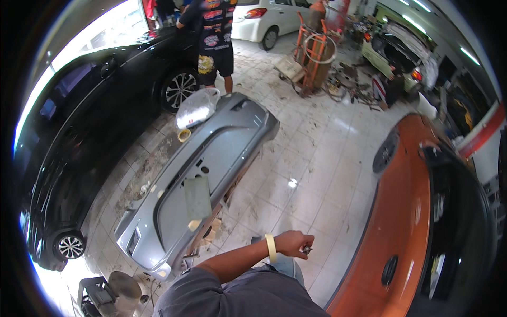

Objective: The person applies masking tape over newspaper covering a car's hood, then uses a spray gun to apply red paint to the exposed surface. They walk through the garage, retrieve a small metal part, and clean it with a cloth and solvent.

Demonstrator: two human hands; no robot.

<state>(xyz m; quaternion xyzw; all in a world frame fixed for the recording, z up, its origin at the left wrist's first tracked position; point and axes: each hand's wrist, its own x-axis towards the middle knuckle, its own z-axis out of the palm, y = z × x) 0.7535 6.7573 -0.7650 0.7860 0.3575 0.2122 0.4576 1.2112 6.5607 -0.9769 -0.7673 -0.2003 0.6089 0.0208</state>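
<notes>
My left hand is raised in front of my body, fingers curled around a small metallic object at their tips; a pale yellow band circles that wrist. My right hand is out of sight. To the left of my hand lies a long silver-grey car bumper on a support, with a grey-green sheet and small yellowish pieces on it. A clear bag and a yellow tape roll sit along its far side. An orange car stands to my right.
A black car flanks the left, with a person standing near its wheel. Behind are a white car, an orange cylinder trolley and a partly dismantled car with a crouching person. Grey equipment stands lower left on tiles.
</notes>
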